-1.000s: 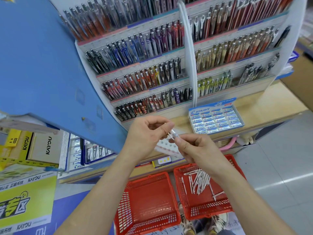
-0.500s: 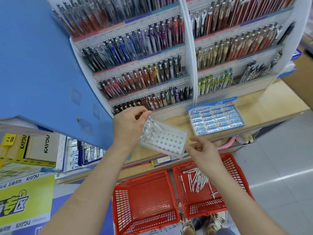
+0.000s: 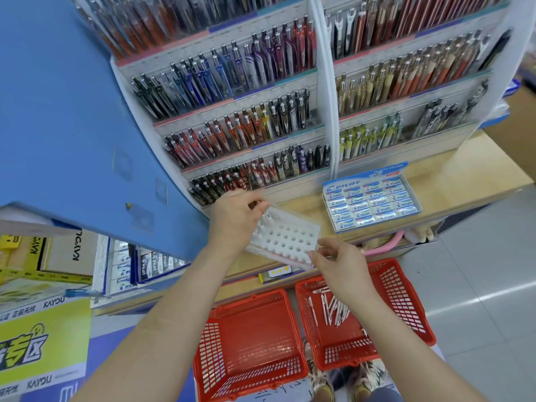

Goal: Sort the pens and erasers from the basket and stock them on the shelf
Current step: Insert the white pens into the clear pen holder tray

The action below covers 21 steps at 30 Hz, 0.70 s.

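White pens [image 3: 333,310] partly behind right forearm [image 3: 385,323]

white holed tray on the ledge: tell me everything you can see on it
The white tray is a flat rectangular block that looks like plastic. Its top face carries a regular grid of round holes, and those in clear view look empty. It lies tilted on the wooden ledge below the pen display, left of the eraser box. The left hand covers its far-left corner; what those fingers pinch is unclear. The right hand pinches its near-right corner.
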{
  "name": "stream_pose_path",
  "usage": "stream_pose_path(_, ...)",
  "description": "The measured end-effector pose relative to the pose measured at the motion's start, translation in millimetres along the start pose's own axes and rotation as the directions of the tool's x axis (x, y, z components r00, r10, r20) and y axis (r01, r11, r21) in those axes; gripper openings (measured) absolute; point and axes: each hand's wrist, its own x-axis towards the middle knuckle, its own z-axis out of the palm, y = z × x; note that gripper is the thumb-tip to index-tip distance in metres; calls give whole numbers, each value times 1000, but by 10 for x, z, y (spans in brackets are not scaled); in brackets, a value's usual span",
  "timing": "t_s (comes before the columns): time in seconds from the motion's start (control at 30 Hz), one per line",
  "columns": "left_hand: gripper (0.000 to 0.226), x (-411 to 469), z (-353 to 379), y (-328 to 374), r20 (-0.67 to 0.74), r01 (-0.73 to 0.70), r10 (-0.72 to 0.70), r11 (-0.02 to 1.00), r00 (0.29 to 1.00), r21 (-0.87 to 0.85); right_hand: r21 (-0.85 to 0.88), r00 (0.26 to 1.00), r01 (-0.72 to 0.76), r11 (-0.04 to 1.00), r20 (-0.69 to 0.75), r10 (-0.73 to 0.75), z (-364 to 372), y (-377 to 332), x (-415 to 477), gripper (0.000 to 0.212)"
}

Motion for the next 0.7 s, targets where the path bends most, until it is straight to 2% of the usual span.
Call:
stream_pose_path(0.13,22,92,-80,40,142,34,-52,991,989,130,20,1000,-14,1000,-4,14,-15,-13,22,37)
stream_pose_path(0.23,24,138,-114,22,189,71,-94,990,978,124,23,1000,-11,1000,-12,12,-12,-10,45,36)
stream_pose_path(0.37,22,158,-74,-12,158,28,-53,987,986,156,19,1000,-7,1000,-19,7,-4,-8,61,36)
stream_pose_path(0.5,24,160,18,-59,100,47,-64,986,993,161,29,1000,-10,1000,-19,11,-9,-10,78,35)
stream_pose_path(0.7,20,132,89,-53,53,-23,13,980,998,196,53,999,-22,998,-36,24,-8,-61,107,33)
